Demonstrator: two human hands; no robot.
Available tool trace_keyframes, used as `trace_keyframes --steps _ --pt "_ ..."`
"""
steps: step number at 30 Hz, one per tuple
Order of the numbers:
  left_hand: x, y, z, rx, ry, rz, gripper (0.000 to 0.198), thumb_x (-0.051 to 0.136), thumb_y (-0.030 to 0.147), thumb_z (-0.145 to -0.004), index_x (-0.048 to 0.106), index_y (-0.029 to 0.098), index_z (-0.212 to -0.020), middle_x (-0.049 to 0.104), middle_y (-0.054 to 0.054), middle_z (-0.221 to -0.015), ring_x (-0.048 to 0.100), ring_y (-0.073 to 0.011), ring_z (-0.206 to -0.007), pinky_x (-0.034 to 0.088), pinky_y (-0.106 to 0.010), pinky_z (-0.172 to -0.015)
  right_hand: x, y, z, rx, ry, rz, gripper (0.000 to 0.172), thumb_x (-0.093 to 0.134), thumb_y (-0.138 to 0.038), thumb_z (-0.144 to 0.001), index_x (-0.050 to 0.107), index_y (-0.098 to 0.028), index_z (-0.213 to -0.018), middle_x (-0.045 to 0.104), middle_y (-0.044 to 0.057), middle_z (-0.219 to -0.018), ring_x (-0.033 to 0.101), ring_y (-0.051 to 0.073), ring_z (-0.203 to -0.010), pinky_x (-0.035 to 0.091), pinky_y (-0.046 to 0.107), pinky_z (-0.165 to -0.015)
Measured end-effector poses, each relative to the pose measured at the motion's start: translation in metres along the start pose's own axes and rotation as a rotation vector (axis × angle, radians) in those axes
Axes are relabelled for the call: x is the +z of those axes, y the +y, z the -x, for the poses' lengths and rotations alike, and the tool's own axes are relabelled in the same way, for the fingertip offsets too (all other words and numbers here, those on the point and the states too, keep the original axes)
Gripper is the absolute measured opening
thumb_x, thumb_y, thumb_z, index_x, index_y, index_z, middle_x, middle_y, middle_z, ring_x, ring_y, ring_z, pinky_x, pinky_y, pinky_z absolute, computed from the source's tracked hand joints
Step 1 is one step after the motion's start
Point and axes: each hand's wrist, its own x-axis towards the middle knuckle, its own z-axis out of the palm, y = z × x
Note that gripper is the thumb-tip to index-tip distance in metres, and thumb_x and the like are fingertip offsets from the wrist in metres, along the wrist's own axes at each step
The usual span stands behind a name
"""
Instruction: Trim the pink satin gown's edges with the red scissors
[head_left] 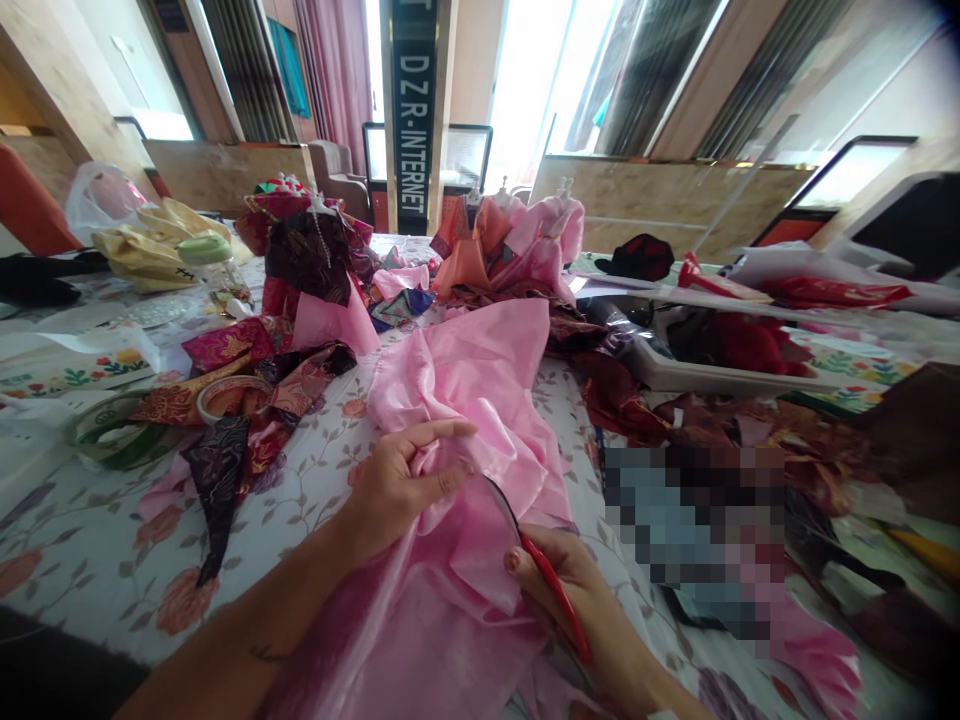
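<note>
A large piece of shiny pink fabric (491, 370) lies rumpled down the middle of the table and hangs toward me. My left hand (416, 475) pinches a fold of it between thumb and fingers. Close by on the right, my right hand (559, 580) is closed round the red handles of a pair of scissors (551, 585). Their dark blade points up and left, against the fabric near my left fingertips. Part of the blades is hidden by the cloth, so I cannot tell how far they are apart.
The flowered tablecloth (300, 540) carries patterned scraps (217, 470), tape rolls (112, 430) and a lidded jar (214, 270) on the left. Small dressed forms (551, 230) stand at the back. On the right are a white tray (675, 375) and brown fabric scraps (720, 420).
</note>
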Motion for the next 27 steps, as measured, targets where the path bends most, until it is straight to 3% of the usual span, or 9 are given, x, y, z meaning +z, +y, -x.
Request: trace_keyframes --steps 3,7,14,19,27 --pt "0.002 0.005 0.003 0.03 0.016 -0.143 0.049 0.075 0.029 -0.07 0.061 0.021 -0.117 0.062 -0.004 -0.123 0.052 -0.0215 -0.12 0.042 -0.028 -0.101 -0.003 0.004 -0.002 -0.006 0.0 0.004 0.048 0.07 -0.057 -0.069 0.042 -0.018 -0.06 0.033 -0.005 -0.057 0.027 0.008 -0.051 0.019 0.022 -0.045" --pt "0.006 0.007 0.005 0.036 0.023 -0.188 0.05 0.072 0.024 -0.071 0.058 0.021 -0.12 0.06 -0.005 -0.124 0.05 -0.0214 -0.122 0.04 -0.029 -0.104 -0.004 0.009 -0.002 0.001 0.0 0.012 0.05 0.069 -0.06 -0.069 0.041 -0.019 -0.06 0.032 -0.005 -0.057 0.027 0.009 -0.051 0.021 0.022 -0.045" --pt "0.009 0.005 0.008 0.015 0.01 -0.09 0.05 0.063 0.017 -0.074 0.055 0.021 -0.123 0.058 -0.005 -0.127 0.055 -0.0208 -0.113 0.047 -0.028 -0.093 0.0 0.011 -0.001 0.042 0.016 0.009 0.052 0.066 -0.062 -0.07 0.038 -0.02 -0.059 0.025 -0.007 -0.053 0.021 0.008 -0.049 0.017 0.023 -0.045" --pt "0.012 0.003 0.007 -0.023 0.007 -0.03 0.059 0.074 0.023 -0.069 0.054 0.022 -0.124 0.056 -0.004 -0.128 0.05 -0.0212 -0.119 0.042 -0.028 -0.1 0.004 0.007 -0.001 0.035 0.035 0.05 0.052 0.064 -0.061 -0.072 0.037 -0.02 -0.058 0.026 -0.007 -0.051 0.02 0.007 -0.047 0.012 0.023 -0.043" --pt "0.013 0.0 0.008 -0.073 -0.011 0.09 0.062 0.075 0.024 -0.069 0.052 0.024 -0.127 0.054 -0.004 -0.128 0.055 -0.0218 -0.11 0.05 -0.026 -0.086 0.012 0.01 0.002 0.115 0.076 0.045 0.055 0.062 -0.069 -0.069 0.04 -0.02 -0.057 0.029 -0.009 -0.042 0.024 0.005 -0.037 0.017 0.021 -0.037"
